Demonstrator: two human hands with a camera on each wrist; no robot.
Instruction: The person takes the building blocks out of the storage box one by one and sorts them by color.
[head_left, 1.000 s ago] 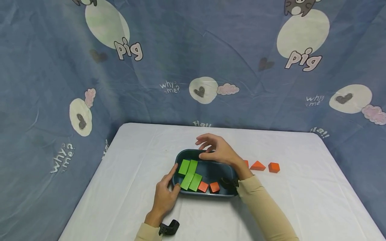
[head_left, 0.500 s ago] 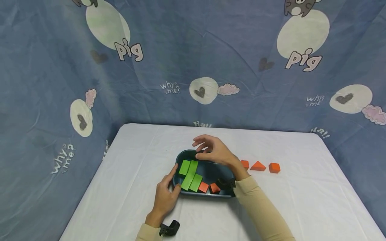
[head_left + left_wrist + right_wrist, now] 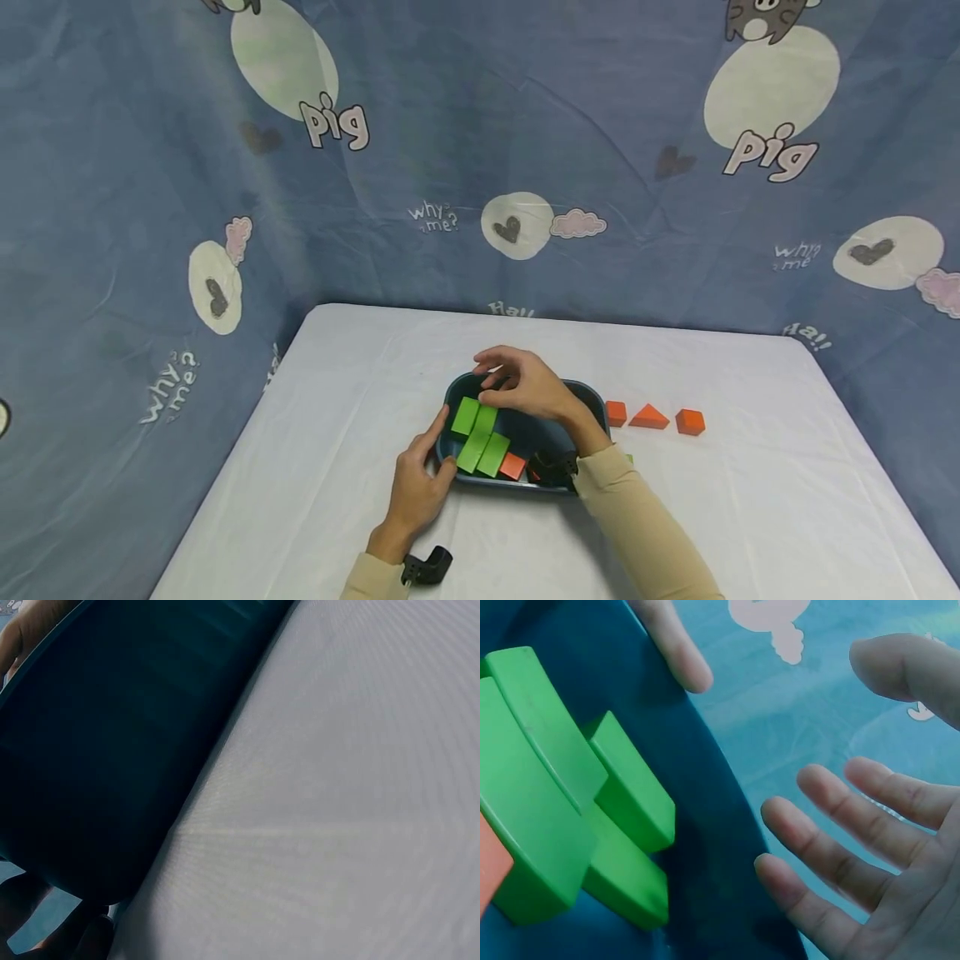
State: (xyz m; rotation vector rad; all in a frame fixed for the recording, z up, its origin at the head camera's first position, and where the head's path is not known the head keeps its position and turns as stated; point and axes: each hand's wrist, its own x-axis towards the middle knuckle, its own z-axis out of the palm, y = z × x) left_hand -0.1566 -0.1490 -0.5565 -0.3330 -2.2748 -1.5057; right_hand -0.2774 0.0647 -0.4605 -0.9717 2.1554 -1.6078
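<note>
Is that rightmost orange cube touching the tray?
Apart: the head view shows an orange triangle and white cloth between the rightmost orange cube and the tray.

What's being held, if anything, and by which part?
Nothing is plainly gripped: the left hand touches the left end of the tray, and the right hand is empty.

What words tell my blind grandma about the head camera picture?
A person's left hand touches a blue tray holding green blocks and orange ones while their right hand hovers over it. Three more orange blocks sit to its right on the white table.
</note>
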